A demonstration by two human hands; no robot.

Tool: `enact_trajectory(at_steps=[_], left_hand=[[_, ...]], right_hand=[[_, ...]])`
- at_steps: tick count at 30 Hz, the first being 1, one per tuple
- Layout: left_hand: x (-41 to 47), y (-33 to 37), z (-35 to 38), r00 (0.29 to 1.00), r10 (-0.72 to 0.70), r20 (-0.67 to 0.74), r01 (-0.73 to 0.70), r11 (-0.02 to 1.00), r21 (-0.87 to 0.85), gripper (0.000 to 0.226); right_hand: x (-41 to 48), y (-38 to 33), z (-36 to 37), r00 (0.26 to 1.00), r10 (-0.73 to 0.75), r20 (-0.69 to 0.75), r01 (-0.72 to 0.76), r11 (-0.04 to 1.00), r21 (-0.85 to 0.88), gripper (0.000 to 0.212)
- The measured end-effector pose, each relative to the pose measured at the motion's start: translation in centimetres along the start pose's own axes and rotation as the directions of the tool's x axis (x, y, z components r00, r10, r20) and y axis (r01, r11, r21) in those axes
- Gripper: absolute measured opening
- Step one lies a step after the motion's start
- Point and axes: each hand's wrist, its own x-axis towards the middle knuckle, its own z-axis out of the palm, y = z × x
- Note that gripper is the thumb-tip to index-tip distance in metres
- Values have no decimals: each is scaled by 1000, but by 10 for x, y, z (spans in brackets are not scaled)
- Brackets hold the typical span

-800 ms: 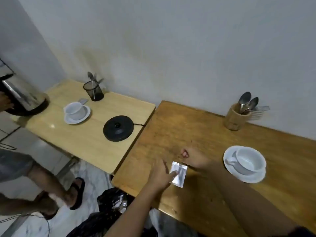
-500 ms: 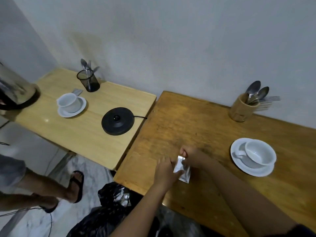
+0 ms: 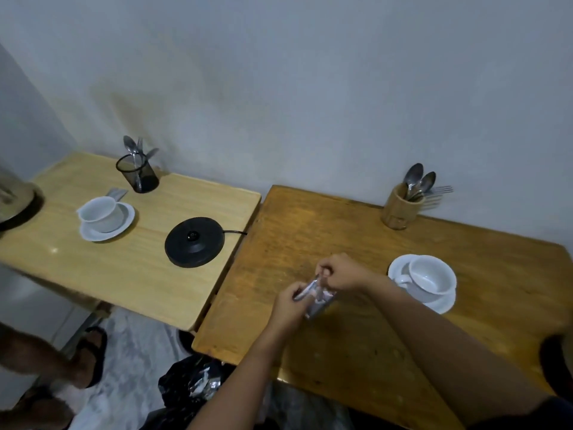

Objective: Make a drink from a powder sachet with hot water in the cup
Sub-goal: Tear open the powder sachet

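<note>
Right now both hands pinch the sachet w/ a closed grip: left hand on the near top corner, right hand just beyond, packet lifted off the worktop. Looks like the tear step; can't tell if it's open yet. Best to keep fingertips close together at the edge, pull apart slowly, mouth up so powder stays in. Cup sits on its saucer, near, right of the grip, empty.
</note>
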Motion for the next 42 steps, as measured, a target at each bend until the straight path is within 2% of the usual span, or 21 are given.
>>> enact_trajectory(at_steps=[2, 4, 7, 13, 15, 21, 27, 34, 39, 42], left_hand=[[4, 15, 1, 999, 41, 20, -41, 999, -7, 15], [9, 32, 2, 994, 86, 66, -87, 996, 22, 5], [17, 56, 9, 988, 139, 68, -141, 990, 16, 14], [26, 83, 26, 970, 235, 64, -236, 972, 15, 10], [27, 87, 32, 964, 258, 68, -260, 965, 25, 16], [27, 91, 44, 956, 279, 95, -284, 958, 44, 16], [27, 90, 52, 966, 255, 44, -257, 965, 52, 26], [28, 97, 41, 982, 184, 41, -175, 971, -165, 29], [36, 92, 30, 984, 176, -13, -176, 972, -154, 15], [40, 91, 21, 985, 163, -64, -172, 969, -180, 21]], right_hand=[[-14, -2, -16, 996, -42, -76, 42, 999, 4, 17], [-25, -3, -27, 986, -54, -159, 53, 999, -13, 17], [-37, -3, -42, 960, -57, -276, 57, 998, -6, 17], [-61, -3, -64, 912, -64, -406, 81, 996, 25, 12], [-65, -1, -66, 900, -52, -433, 78, 996, 43, 11], [-76, 4, -69, 885, -23, -465, 74, 993, 92, 15], [-76, 2, -66, 859, -52, -510, 93, 994, 55, 14], [-65, -2, -54, 788, -192, -584, 192, 979, -63, 15], [-62, -19, -43, 800, -377, -468, 312, 926, -212, 16], [-60, -24, -39, 789, -412, -456, 338, 910, -238, 16]])
